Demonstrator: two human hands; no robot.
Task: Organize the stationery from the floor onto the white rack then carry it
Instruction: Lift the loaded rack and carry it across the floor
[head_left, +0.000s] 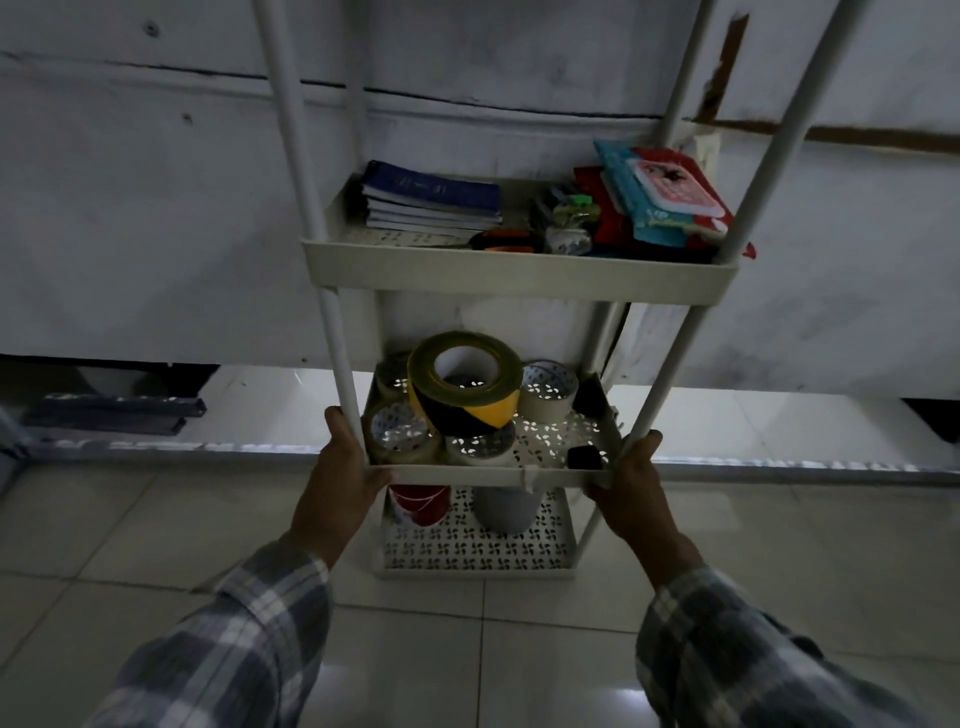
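Plaid sleeves (249, 639) reach forward to the white rack (519, 278), which is close before the wall (156, 234), over the tiled floor (467, 649). The left grip (345, 467) and right grip (631, 478) each curl round a front corner of its middle tray (483, 474). Tape rolls (465, 384) fill that tray, notebooks (431, 200) and packets (665, 197) lie on the top one, and a red cup (420, 504) sits on the lowest. No loose stationery shows on the floor, so sorting looks finished. Carrying remains; whether the rack is off the floor yet I cannot tell.

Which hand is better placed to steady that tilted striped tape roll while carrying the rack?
Left, probably. The left hand grips the tray corner beside the tape roll; the right hand grips the far corner.
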